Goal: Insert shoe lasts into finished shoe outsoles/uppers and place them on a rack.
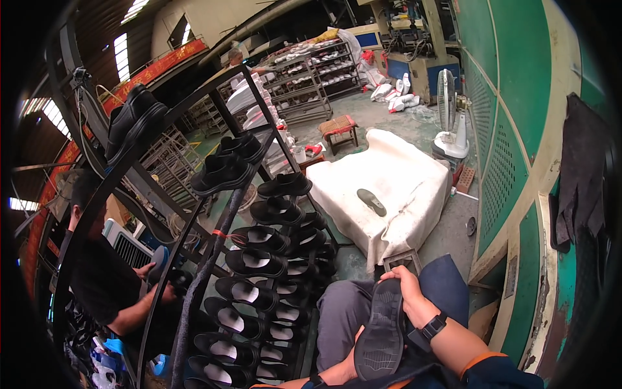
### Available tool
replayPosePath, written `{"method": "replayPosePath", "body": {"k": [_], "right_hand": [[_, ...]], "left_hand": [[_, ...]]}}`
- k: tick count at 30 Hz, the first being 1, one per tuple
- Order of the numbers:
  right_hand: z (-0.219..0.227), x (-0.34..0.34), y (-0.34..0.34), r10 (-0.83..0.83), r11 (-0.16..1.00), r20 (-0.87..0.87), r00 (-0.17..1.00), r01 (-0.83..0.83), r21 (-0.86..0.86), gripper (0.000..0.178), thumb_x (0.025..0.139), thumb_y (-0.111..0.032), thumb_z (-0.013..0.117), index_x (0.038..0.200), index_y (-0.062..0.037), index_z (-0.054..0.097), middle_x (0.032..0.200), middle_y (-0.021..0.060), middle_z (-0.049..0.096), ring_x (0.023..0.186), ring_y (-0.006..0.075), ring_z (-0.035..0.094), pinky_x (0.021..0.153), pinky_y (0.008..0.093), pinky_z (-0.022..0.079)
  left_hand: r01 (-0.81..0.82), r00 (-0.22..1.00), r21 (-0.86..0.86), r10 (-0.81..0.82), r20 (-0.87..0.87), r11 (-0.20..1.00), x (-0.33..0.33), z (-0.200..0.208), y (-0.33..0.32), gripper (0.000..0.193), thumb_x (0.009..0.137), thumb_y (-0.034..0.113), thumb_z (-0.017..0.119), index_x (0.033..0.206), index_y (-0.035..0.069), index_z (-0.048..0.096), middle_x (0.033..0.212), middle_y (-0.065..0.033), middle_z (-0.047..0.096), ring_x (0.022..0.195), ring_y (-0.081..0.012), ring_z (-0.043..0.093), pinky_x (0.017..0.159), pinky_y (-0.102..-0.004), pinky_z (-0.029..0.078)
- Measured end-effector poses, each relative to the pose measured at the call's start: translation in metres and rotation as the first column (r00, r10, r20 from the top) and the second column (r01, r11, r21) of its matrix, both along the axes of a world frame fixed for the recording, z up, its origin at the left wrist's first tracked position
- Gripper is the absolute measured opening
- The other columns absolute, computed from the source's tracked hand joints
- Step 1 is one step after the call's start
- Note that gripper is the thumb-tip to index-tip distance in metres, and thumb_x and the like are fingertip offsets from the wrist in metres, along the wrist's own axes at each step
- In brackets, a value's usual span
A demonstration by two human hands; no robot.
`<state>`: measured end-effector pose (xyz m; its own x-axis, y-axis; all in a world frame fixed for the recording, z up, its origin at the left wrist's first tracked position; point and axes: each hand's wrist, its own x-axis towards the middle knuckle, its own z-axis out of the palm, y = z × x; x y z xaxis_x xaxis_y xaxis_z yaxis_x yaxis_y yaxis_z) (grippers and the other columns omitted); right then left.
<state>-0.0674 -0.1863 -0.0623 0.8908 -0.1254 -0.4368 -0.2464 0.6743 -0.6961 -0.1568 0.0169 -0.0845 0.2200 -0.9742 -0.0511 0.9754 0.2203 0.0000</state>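
Note:
Over my lap is a black shoe (pixel 380 330), its ridged tread turned up toward me; the rest of it is hidden beneath. My right hand (pixel 405 290), with a dark band on the wrist, grips its far end, the fingers curled over the edge. Low on the near left side, my left hand (pixel 350 362) is closed on the shoe's edge and partly covered by it. Ahead of my knees, a loose grey-green sole (pixel 372 201) lies on a table draped in off-white cloth (pixel 408 175), touched by neither hand.
A metal rack at my left carries rows of black shoes (pixel 258 262). Beyond it a person in black (pixel 97 272) handles a shoe. Green panels (pixel 518 84) stand at right. Farther off are a white fan (pixel 448 117), a low stool (pixel 338 128) and racks of pale shoes (pixel 311 71).

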Motion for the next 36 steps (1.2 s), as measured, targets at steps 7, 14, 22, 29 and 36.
{"method": "replayPosePath", "body": {"k": [7, 14, 22, 29, 36], "right_hand": [[0.004, -0.002, 0.001, 0.01, 1.0, -0.003, 1.0, -0.01, -0.006, 0.038, 0.087, -0.029, 0.048, 0.085, 0.0051, 0.065, 0.083, 0.0199, 0.069, 0.069, 0.0267, 0.067, 0.066, 0.0355, 0.056], [0.009, -0.001, 0.002, 0.012, 1.0, -0.012, 1.0, -0.012, -0.013, 0.036, 0.087, -0.028, 0.048, 0.085, 0.0041, 0.065, 0.083, 0.0193, 0.068, 0.069, 0.0264, 0.066, 0.066, 0.0354, 0.056], [0.013, -0.003, 0.005, -0.006, 0.999, 0.012, 1.0, 0.006, -0.032, 0.039, 0.089, -0.028, 0.048, 0.082, 0.0047, 0.067, 0.079, 0.0144, 0.068, 0.067, 0.0207, 0.065, 0.065, 0.0307, 0.052], [0.022, -0.005, 0.006, 0.036, 0.999, 0.016, 0.999, -0.035, -0.036, 0.04, 0.09, -0.031, 0.046, 0.087, 0.0043, 0.066, 0.084, 0.0161, 0.069, 0.07, 0.0227, 0.066, 0.067, 0.0336, 0.055], [0.048, -0.007, 0.016, 0.11, 0.978, 0.167, 0.98, -0.136, 0.156, 0.037, 0.091, -0.03, 0.046, 0.087, 0.0012, 0.065, 0.086, 0.0153, 0.07, 0.075, 0.0217, 0.067, 0.074, 0.0319, 0.055]], "left_hand": [[-0.001, 0.999, 0.007, 0.001, -0.034, 1.0, -0.001, -0.007, 0.002, 0.085, 0.094, 0.071, 0.024, 0.145, 0.004, 0.04, 0.142, -0.0244, 0.047, 0.131, -0.0377, 0.047, 0.11, -0.0478, 0.038], [0.003, 1.0, 0.015, -0.002, -0.019, 1.0, -0.001, -0.005, 0.004, 0.084, 0.094, 0.07, 0.025, 0.144, 0.005, 0.041, 0.141, -0.0224, 0.049, 0.129, -0.0381, 0.048, 0.11, -0.0478, 0.038], [0.012, 0.988, 0.17, 0.014, -0.156, 0.985, 0.0, 0.001, 0.008, 0.075, 0.095, 0.067, 0.029, 0.137, 0.009, 0.051, 0.129, -0.0121, 0.06, 0.116, -0.0301, 0.06, 0.104, -0.047, 0.044], [-0.003, 0.995, 0.185, 0.021, -0.097, 0.983, -0.001, -0.013, 0.006, 0.078, 0.094, 0.068, 0.031, 0.134, 0.006, 0.052, 0.124, -0.0161, 0.061, 0.11, -0.0314, 0.063, 0.098, -0.0466, 0.049], [-0.032, 0.948, 0.189, 0.09, -0.306, 0.981, -0.008, 0.008, 0.028, 0.096, 0.084, 0.076, 0.037, 0.149, 0.006, 0.032, 0.143, -0.0229, 0.042, 0.131, -0.0392, 0.045, 0.11, -0.0542, 0.037]]}}
